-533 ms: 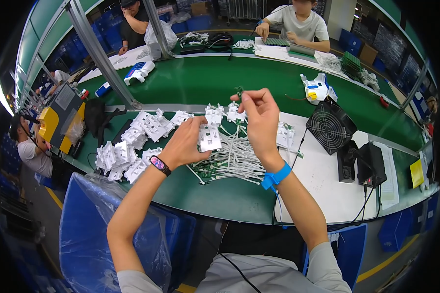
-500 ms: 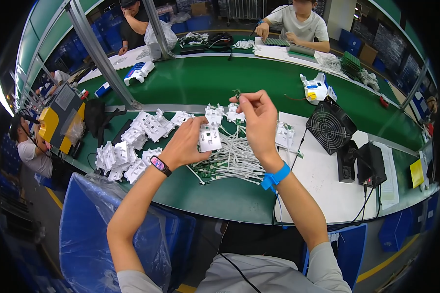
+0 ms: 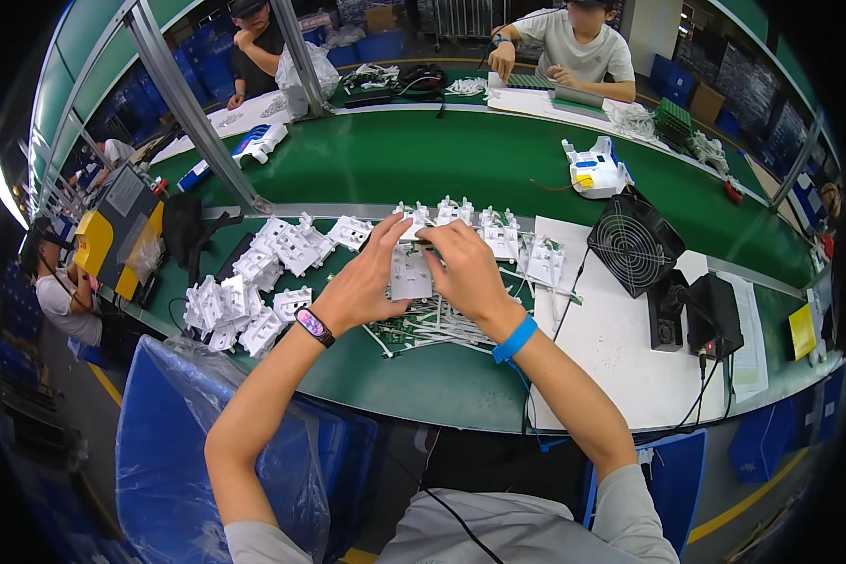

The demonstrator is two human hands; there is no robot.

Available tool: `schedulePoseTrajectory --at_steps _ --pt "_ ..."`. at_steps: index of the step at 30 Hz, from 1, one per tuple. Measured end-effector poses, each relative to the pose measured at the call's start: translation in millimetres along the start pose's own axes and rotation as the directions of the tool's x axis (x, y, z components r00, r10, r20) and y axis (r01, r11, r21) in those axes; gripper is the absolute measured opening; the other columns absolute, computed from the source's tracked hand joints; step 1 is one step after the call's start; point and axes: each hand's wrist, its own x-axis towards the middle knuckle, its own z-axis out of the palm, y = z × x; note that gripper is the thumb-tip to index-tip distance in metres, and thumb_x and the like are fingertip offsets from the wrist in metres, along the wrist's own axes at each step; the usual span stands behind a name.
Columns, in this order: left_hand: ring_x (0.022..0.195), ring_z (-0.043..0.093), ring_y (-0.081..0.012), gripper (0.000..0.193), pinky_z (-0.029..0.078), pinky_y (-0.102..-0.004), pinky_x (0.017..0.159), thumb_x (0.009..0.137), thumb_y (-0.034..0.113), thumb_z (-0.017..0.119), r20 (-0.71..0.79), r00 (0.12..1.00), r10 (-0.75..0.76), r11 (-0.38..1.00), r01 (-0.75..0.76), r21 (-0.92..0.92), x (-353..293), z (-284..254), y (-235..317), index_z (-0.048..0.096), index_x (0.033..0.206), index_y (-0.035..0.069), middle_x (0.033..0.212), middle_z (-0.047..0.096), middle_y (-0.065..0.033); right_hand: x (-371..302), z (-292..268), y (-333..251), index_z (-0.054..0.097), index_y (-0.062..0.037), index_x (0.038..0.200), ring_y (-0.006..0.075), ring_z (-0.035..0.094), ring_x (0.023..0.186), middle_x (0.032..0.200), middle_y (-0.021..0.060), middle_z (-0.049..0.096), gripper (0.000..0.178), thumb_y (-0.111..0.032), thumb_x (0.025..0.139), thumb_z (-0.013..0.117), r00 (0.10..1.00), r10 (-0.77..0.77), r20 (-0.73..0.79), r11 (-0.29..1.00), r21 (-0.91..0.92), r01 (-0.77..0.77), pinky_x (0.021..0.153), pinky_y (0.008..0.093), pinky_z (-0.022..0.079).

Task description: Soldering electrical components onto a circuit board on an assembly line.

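Left hand: grip closing on the left edge of a white plastic part, thumb up along its side; dark band on the wrist.

Right hand: grip closing on the same part from above and right, fingers curling over its top edge; blue band on the wrist.

White plastic part: square, being held between both hands just above the green surface, over a heap of thin white strips.

Around them: like white parts lying in clusters to the left and in a row behind the hands; a small black fan standing on a white sheet to the right; a blue plastic-wrapped bin sitting at the near edge.
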Motion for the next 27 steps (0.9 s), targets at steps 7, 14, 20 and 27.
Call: schedulePoseTrajectory --at_steps 7,14,20,27 --pt "0.126 0.056 -0.0478 0.126 0.059 -0.0457 0.095 0.062 0.008 0.087 0.015 1.000 0.014 1.000 -0.014 -0.004 1 -1 6 0.013 0.164 0.016 0.164 0.025 -0.0219 -5 8 7 0.069 -0.0044 0.102 0.0293 0.064 0.095 0.095 0.0091 0.070 0.023 0.001 0.081 0.073 0.996 -0.072 0.057 0.996 -0.047 0.075 0.080 0.0411 0.055" --pt "0.119 0.059 -0.0477 0.128 0.060 -0.0458 0.090 0.060 0.006 0.087 0.034 0.998 0.057 0.998 -0.057 -0.002 1 1 8 0.014 0.164 0.016 0.165 0.024 -0.0219 -8 15 4 0.068 -0.0040 0.095 0.0289 0.062 0.097 0.094 0.0082 0.069 0.019 0.000 0.077 0.068 0.997 -0.070 0.046 0.987 -0.143 0.075 0.084 0.0408 0.052" --pt "0.124 0.056 -0.0508 0.129 0.058 -0.0492 0.096 0.062 0.011 0.090 0.113 0.994 -0.002 0.999 -0.003 0.043 2 -1 11 0.012 0.164 0.015 0.167 0.020 -0.0203 -9 14 4 0.068 -0.0037 0.095 0.0288 0.062 0.097 0.092 0.0084 0.069 0.019 -0.001 0.077 0.067 0.997 -0.051 0.062 0.985 -0.164 0.061 0.084 0.0408 0.053" --pt "0.123 0.057 -0.0507 0.127 0.058 -0.0494 0.095 0.062 0.011 0.090 0.124 0.992 -0.014 0.999 0.009 0.042 2 -1 13 0.013 0.163 0.015 0.167 0.021 -0.0202 -11 13 6 0.068 -0.0028 0.097 0.0289 0.063 0.096 0.092 0.0086 0.069 0.020 -0.001 0.076 0.067 0.996 -0.035 0.082 0.982 -0.183 0.050 0.083 0.0414 0.053"
